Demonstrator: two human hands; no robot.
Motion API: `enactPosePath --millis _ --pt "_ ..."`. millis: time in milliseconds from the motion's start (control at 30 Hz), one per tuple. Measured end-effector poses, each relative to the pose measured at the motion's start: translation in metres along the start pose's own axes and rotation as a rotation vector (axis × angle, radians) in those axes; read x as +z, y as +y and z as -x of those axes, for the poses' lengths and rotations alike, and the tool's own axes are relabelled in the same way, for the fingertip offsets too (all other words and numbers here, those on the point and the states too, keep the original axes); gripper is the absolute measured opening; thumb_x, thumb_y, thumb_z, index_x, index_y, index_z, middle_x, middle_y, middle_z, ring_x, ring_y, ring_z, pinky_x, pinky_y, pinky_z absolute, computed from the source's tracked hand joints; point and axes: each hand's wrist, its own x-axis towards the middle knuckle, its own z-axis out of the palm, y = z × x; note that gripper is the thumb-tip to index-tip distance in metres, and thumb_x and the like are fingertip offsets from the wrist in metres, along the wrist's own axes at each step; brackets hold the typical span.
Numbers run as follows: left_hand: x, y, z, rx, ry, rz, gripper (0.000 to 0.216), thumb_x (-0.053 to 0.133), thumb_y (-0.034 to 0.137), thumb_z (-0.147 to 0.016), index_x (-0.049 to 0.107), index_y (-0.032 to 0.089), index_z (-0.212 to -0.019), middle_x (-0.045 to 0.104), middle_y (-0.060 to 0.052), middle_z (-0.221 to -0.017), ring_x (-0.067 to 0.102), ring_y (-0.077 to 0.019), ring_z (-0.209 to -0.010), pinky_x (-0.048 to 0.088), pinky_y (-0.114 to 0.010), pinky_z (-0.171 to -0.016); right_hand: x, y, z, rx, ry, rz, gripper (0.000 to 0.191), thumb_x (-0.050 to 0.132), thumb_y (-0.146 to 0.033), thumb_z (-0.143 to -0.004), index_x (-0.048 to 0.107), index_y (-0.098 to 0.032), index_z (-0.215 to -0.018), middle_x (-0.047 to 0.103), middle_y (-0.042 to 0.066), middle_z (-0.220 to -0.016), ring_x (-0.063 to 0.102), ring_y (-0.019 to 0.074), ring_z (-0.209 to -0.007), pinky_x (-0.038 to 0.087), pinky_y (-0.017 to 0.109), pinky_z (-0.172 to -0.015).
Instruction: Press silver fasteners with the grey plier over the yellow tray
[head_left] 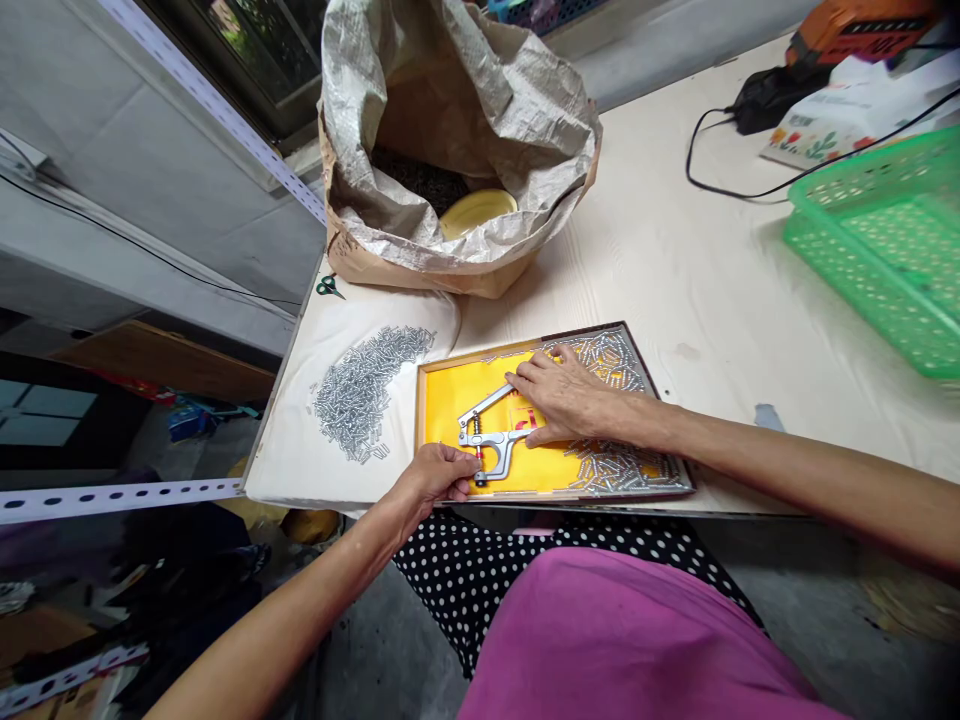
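Pale worktop (637, 250): from tray (421, 415), sack (420, 265) at eleven o'clock, metal pieces (364, 390) at nine, green basket (847, 275) at two. Right hand (566, 400) grasps pliers (496, 440); left hand (442, 472) at nose, grasp unclear.

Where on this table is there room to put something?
Bare tabletop lies between the sack and green basket. The tray is crowded: left hand, right hand, silver tool, small metal pieces. Another pile lies left of it.

Small workshop, or work corner at home; cannot tell which. Signs: pale tabletop (630, 250) by window (270, 40), hand press (495, 439) in shallow tray (421, 415), heap of small metal pieces (364, 390), large sack (517, 100), green plastic basket (847, 275), scissors (328, 287), plain grey wall (82, 90), white perforated strips (120, 498), cluttered floor (375, 630).
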Motion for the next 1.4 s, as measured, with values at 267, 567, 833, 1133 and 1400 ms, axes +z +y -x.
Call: enactPosePath --millis 267,567,833,1133,1400 --pt "0.0 -0.007 0.002 0.068 0.055 -0.137 0.021 0.068 0.025 -0.085 0.064 0.012 -0.068 0.055 0.004 -0.046 0.048 -0.0073 -0.041 0.042 -0.02 -0.05 -0.002 -0.005 0.004 0.001 -0.027 -0.011 0.053 0.072 -0.056 -0.082 0.063 -0.012 -0.112 0.064 0.012 -0.111 0.05 0.029 -0.103 0.03 0.041 -0.087" --pt "0.028 -0.002 -0.004 1.078 0.396 -0.914 0.059 0.075 0.031 -0.082 0.054 0.014 -0.134 0.055 -0.017 -0.141 0.048 -0.0328 -0.129 0.044 -0.05 -0.108 -0.004 -0.01 0.005 0.019 -0.037 -0.039 0.052 0.071 -0.05 -0.084 0.063 -0.009 -0.115 0.064 0.015 -0.113 0.05 0.0305 -0.105 0.031 0.041 -0.086" --pt "0.032 0.024 -0.027 1.062 0.284 -1.158 0.057 0.07 0.032 -0.086 0.051 0.01 -0.135 0.06 -0.015 -0.123 0.052 -0.0298 -0.111 0.048 -0.045 -0.099 -0.006 -0.009 0.015 0.026 -0.017 -0.033 0.039 0.07 -0.036 -0.085 0.064 -0.011 -0.114 0.065 0.015 -0.109 0.054 0.0287 -0.101 0.038 0.039 -0.084" --pt "0.041 0.015 -0.015 0.994 0.295 -1.139 0.015 0.057 0.025 -0.095 0.066 0.017 -0.104 0.065 -0.009 -0.1 0.058 -0.025 -0.1 0.051 -0.039 -0.088 0.021 -0.028 0.022 -0.042 -0.033 -0.028 0.026 0.04 -0.007 -0.095 0.064 -0.015 -0.094 0.067 0.01 -0.093 0.055 0.0218 -0.088 0.041 0.035 -0.08" --pt "0.068 -0.024 -0.007 1.162 0.508 -1.003 0.032 0.053 0.019 -0.097 0.057 0.013 -0.128 0.05 -0.019 -0.148 0.045 -0.0316 -0.14 0.043 -0.05 -0.114 -0.005 0.004 0.012 -0.042 -0.046 -0.086 0.044 0.061 -0.051 -0.091 0.065 -0.012 -0.112 0.067 0.015 -0.101 0.057 0.0246 -0.089 0.043 0.036 -0.076"
